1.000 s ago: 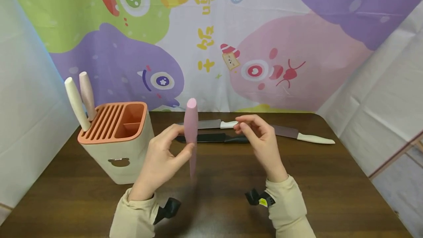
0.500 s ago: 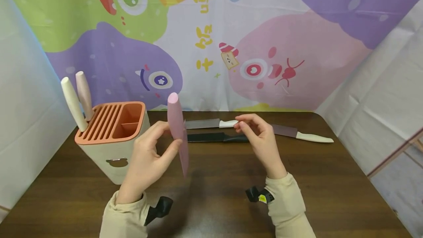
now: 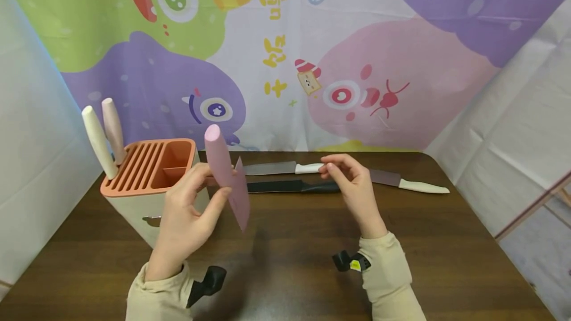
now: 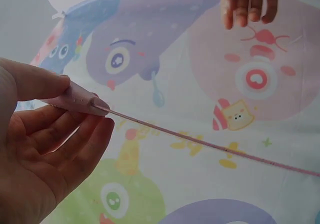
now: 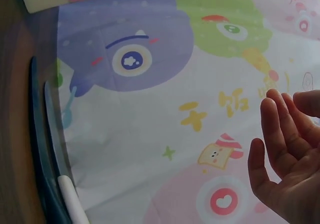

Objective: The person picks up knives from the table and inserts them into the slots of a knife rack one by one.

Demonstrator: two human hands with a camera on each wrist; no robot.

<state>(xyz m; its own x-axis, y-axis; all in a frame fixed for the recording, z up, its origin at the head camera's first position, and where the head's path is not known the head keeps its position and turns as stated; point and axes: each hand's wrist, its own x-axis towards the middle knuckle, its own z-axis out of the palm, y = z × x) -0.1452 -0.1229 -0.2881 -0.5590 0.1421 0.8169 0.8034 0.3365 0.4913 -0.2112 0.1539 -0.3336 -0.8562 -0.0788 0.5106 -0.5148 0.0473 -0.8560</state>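
Observation:
My left hand (image 3: pixel 185 219) pinches a pink knife (image 3: pixel 218 155) by its handle between thumb and fingers, above the table. The handle end points up and the blade slants down to the right. In the left wrist view the blade of that knife (image 4: pixel 220 146) shows edge-on, as a thin line. To the left stands a cream knife block (image 3: pixel 134 212) with an orange slotted top, partly hidden behind my left hand. My right hand (image 3: pixel 357 192) hovers with fingers loosely bent and nothing in them, near a white-handled knife (image 3: pixel 271 168) and a black knife (image 3: pixel 276 187).
A cream-handled knife (image 3: pixel 424 187) lies at the right of the brown table (image 3: pixel 303 271). In the block's left slots stand a cream-handled knife (image 3: pixel 99 140) and a pale pink-handled knife (image 3: pixel 113 130). A cartoon-printed cloth (image 3: pixel 285 113) hangs behind.
My left hand has carried the pink knife leftward, closer to the knife block. The knife has tilted and turned, showing more of its blade's flat side. My right hand has barely moved.

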